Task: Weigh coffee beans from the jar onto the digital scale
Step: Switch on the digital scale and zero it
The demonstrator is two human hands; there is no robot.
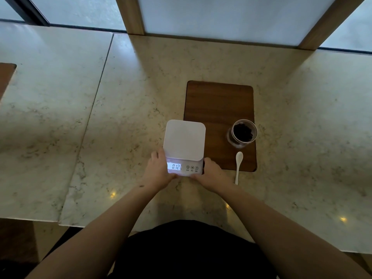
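A white digital scale (184, 139) sits at the middle of the marble table, its lit display reading 0.12 and its platform bare. My left hand (159, 171) grips the scale's near left corner and my right hand (211, 172) grips its near right corner. To the right stands an open glass jar (242, 133) with dark coffee beans inside, on a brown wooden board (219, 101). A white spoon (238, 166) lies just in front of the jar, its bowl on the board and its handle pointing toward me.
The marble table (130, 97) has a seam running down its left part. Wooden window frame posts (130, 15) rise at the far edge. Another brown board (6, 77) shows at the far left. The near table edge lies close to my body.
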